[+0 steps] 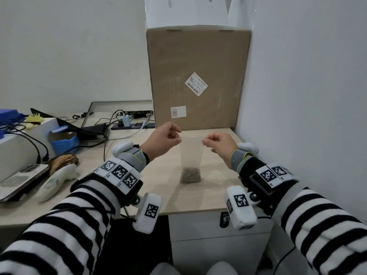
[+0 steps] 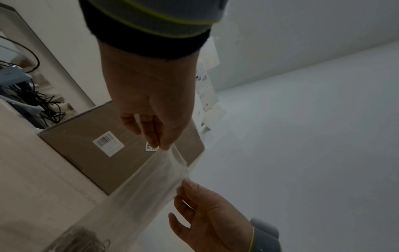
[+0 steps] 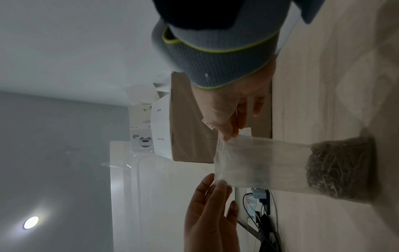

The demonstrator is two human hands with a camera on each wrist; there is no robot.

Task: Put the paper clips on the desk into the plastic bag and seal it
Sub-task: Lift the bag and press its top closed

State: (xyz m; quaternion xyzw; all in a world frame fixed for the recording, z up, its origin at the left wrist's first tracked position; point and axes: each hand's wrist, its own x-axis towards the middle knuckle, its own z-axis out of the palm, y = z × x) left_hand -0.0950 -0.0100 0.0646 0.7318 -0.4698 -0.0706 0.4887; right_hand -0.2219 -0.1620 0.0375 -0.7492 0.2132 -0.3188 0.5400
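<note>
Nearest the camera, two striped sleeves [image 1: 65, 221] reaching forward, wrists strapped with tagged marker blocks. Just beyond, over the pale desk [image 1: 162, 187], a clear plastic bag [image 1: 191, 155] hanging upright, bottom resting on the desk top. At the bag's bottom, a grey heap of paper clips [image 1: 190, 175] (one tangled mass, single clips too small to tell apart). At the bag's top left corner, left hand [image 1: 163, 140] pinching the rim between thumb and fingertips, remaining fingers curled. At the top right corner, right hand [image 1: 219, 144] pinching the rim the same way, rim stretched between both hands; whether sealed, cannot tell. Off to the left, a blue carton [image 1: 63, 139], a phone [image 1: 21, 179] and black cables [image 1: 29, 139]. Farther back, a tall cardboard box [image 1: 198, 76] standing against the wall, with a white box [image 1: 186, 10] on top.
</note>
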